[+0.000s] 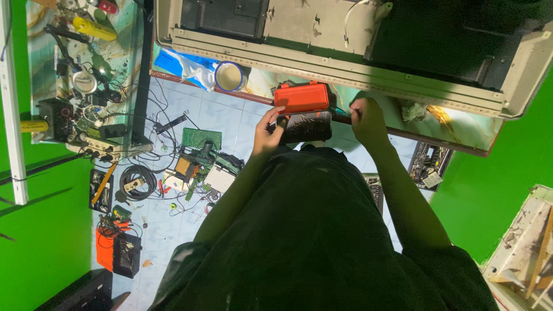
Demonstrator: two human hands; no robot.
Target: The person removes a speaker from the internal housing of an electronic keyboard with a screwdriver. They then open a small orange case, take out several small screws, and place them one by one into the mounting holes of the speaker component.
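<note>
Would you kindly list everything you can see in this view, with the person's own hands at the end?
tool case: one, orange lid open above a black tray, at the bench edge between the hands
metal housing: one, pale grey, lying open along the top
cup: one, white with blue rim, left of the case
circuit board: one, green, on the tiled floor
coiled cable: one, black, on the floor
side bench: one, marbled top, left, crowded with tools and wires
yellow can: one, on the side bench
left hand: on the tray's left end
right hand: closed around a dark tool; the tool is mostly hidden
</note>
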